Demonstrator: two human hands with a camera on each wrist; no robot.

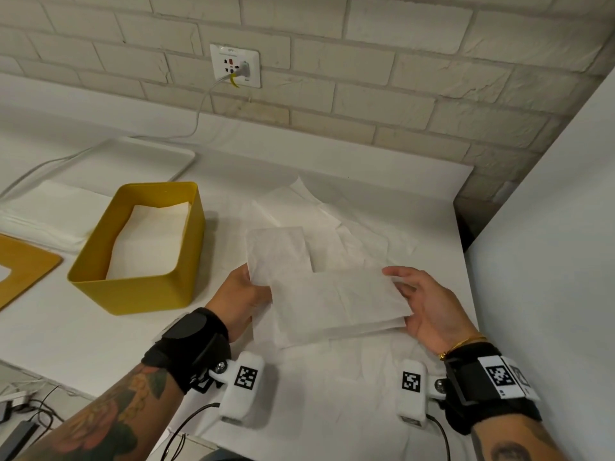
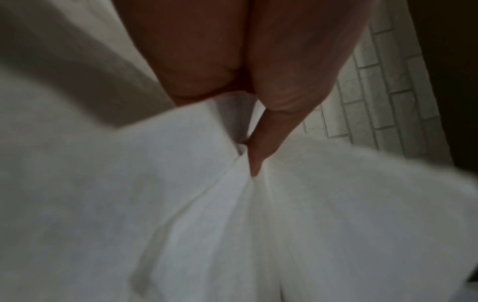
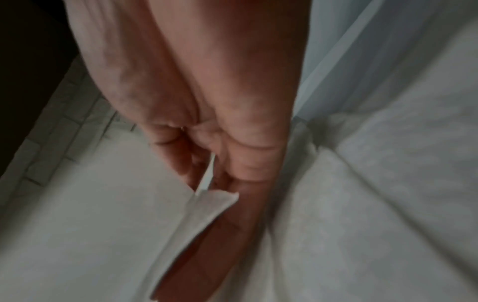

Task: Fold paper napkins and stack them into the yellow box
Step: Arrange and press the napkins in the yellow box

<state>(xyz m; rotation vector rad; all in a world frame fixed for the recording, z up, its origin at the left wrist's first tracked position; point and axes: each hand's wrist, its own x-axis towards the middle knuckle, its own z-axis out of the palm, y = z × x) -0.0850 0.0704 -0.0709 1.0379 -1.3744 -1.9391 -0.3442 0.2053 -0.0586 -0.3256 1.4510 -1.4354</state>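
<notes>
Over the white table (image 1: 332, 161), both hands pinch the folded napkin's (image 1: 332, 301) short ends (long axis spanning left hand (image 1: 238, 301) to right hand (image 1: 429, 307)), the yellow box (image 1: 139, 287) lying just beside the left.

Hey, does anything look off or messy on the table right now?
Nothing is spilled or torn. The napkin held between the left hand and right hand is folded unevenly, one flap sticking up past the rest. Loose crumpled sheets lie behind it. Napkins in the yellow box lie flat.
</notes>
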